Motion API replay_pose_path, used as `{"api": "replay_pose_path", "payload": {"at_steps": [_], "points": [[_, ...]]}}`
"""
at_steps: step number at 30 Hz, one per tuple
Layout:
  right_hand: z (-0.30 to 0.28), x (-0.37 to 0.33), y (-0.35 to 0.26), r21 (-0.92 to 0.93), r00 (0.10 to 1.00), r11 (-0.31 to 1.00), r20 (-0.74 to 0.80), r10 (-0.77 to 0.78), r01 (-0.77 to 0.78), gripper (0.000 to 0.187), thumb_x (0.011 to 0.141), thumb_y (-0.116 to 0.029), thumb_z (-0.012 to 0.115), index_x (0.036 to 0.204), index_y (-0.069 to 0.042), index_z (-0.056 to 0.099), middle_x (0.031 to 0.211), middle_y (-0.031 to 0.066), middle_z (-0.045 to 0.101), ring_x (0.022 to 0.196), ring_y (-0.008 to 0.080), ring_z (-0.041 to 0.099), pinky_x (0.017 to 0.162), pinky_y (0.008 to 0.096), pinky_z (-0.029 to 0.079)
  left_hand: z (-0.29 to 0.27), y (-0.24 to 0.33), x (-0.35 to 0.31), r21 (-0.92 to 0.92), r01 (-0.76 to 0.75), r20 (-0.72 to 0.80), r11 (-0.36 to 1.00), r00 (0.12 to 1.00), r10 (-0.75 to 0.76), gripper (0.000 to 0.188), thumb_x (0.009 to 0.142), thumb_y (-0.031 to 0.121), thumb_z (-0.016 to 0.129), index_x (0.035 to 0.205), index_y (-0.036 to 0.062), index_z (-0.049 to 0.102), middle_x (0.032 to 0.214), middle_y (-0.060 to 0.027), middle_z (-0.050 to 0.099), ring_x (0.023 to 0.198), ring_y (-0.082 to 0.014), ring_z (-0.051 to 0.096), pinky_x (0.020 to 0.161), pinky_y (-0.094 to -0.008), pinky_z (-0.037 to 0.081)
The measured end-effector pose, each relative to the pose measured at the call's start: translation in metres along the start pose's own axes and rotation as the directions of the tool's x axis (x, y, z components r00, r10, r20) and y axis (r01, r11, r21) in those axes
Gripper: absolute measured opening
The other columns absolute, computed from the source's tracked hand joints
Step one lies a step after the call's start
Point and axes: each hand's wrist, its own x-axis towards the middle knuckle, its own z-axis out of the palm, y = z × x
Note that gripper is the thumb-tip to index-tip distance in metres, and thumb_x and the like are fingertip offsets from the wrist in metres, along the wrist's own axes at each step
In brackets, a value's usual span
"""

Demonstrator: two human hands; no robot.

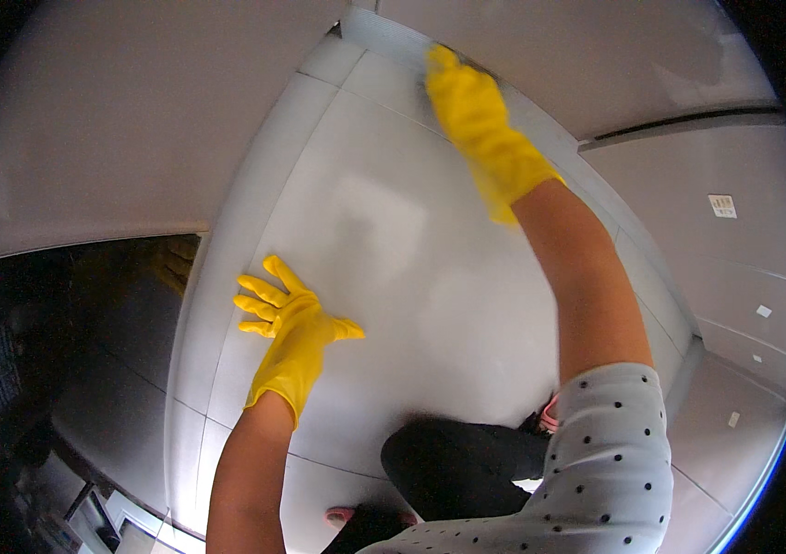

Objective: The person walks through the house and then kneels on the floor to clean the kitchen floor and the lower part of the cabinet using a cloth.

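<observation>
Both of my hands wear yellow rubber gloves. My left hand (291, 309) is planted on the pale tiled floor (384, 286) with its fingers spread, and it holds nothing. Farther off to the right, my right hand (465, 92) reaches to the grey skirting strip (393, 42) along the base of the cabinets. Its fingers look curled in and are blurred by motion. A dark patch shows along the glove's far edge; whether it is a held thing or a shadow, I cannot tell.
Grey-brown cabinet panels (134, 111) rise at the left, with a glossy black panel (125, 314) below them. More cabinet fronts (734, 268) with small pale stickers stand at the right. My bent leg (457, 466) in black is near the floor.
</observation>
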Motion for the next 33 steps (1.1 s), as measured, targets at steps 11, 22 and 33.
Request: {"api": "replay_pose_path", "payload": {"at_steps": [11,22,33], "points": [[-0.025,-0.049,0.069,-0.063,0.989,0.998,0.146,0.011,-0.001,0.035,0.101,-0.025,0.053,0.136,-0.018,0.054,0.121,0.013,0.068,0.104,0.0375,0.066,0.094,0.0426,0.054,0.009,-0.009,0.006,-0.003,-0.026,-0.007,1.0,1.0,0.026,0.174,0.043,0.057,0.097,0.153,0.0098,-0.03,0.156,-0.0395,-0.022,0.146,-0.0565,-0.018,0.111,-0.0745,0.001],[-0.131,-0.194,0.097,0.276,0.678,0.665,0.561,0.475,-0.694,0.047,0.098,-0.032,0.06,0.139,-0.008,0.055,0.132,0.0186,0.062,0.127,0.0342,0.056,0.109,0.0373,0.042,0.007,-0.005,0.002,-0.018,-0.007,-0.068,1.0,0.998,0.005,0.176,0.04,0.05,0.1,0.154,0.0123,-0.028,0.158,-0.0361,-0.02,0.148,-0.0544,-0.015,0.113,-0.0724,0.002],[-0.052,-0.241,0.068,0.297,0.939,0.923,0.164,-0.303,0.246,0.041,0.089,-0.017,0.063,0.13,-0.015,0.063,0.128,0.0219,0.063,0.116,0.04,0.06,0.104,0.0436,0.047,0.007,0.003,-0.002,0.012,-0.014,-0.043,1.0,0.999,0.014,0.177,0.038,0.049,0.101,0.153,0.0111,-0.028,0.158,-0.0354,-0.022,0.148,-0.0533,-0.015,0.113,-0.0725,0.002]]}}
